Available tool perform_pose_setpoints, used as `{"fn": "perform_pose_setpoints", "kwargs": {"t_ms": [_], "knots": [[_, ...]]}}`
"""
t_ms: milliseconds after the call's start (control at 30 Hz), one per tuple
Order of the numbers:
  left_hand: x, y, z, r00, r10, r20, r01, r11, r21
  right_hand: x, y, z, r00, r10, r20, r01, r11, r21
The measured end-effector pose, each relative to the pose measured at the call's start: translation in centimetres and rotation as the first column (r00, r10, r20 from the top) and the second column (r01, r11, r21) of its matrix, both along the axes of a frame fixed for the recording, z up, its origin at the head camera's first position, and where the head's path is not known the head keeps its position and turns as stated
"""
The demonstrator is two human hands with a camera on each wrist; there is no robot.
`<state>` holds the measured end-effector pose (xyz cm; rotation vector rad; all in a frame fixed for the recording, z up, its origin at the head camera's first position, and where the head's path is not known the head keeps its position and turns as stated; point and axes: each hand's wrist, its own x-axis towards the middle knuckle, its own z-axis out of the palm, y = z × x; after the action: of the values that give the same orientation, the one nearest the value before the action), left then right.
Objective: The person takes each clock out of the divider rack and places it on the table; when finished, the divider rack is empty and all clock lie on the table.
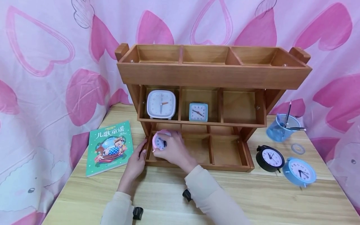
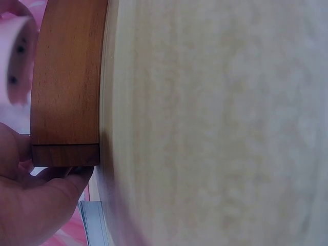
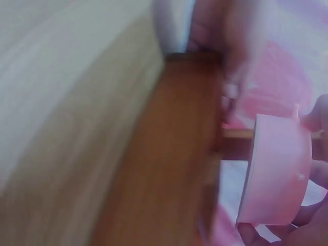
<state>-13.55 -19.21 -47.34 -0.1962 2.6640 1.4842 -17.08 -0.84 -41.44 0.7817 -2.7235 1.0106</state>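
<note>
A pink alarm clock (image 1: 159,142) is in my right hand (image 1: 175,150), held by its edges at the lower left compartment of the wooden shelf (image 1: 213,75). In the right wrist view the clock's pink side (image 3: 279,171) shows between thumb and fingers. My left hand (image 1: 136,162) grips the shelf's lower left front corner. The left wrist view has the left hand (image 2: 36,200) with fingers on either side of that wooden end. On the middle tier, a white clock (image 1: 161,104) stands in the left compartment and a small light-blue square clock (image 1: 198,112) in the centre one.
A green children's book (image 1: 111,148) lies left of the shelf. To the right are a black alarm clock (image 1: 270,158), a blue alarm clock (image 1: 300,172), a blue mesh pen cup (image 1: 281,128) and a clear ring (image 1: 298,149). A pink heart-patterned curtain (image 1: 112,18) hangs behind.
</note>
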Motion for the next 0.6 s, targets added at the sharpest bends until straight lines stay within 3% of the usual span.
{"fn": "perform_pose_setpoints", "kwargs": {"t_ms": [100,267,433,600], "knots": [[0.0,0.1,0.0,1.0,0.003,0.004,-0.003,1.0,-0.003,0.6,1.8,0.9,0.996,0.018,-0.086,-0.023,0.998,-0.056],[0.0,0.0,0.0,1.0,0.003,0.017,-0.003,1.0,-0.002,2.3,6.3,1.9,0.991,-0.025,-0.132,0.007,0.991,-0.132],[-0.1,-0.1,0.1,0.999,0.012,0.045,-0.012,1.0,0.002,4.5,12.2,2.4,0.986,-0.155,-0.066,0.145,0.981,-0.13],[-0.1,-0.1,0.1,0.999,0.007,0.051,-0.007,1.0,0.003,6.9,18.7,2.3,0.946,-0.319,-0.058,0.311,0.943,-0.119]]}}
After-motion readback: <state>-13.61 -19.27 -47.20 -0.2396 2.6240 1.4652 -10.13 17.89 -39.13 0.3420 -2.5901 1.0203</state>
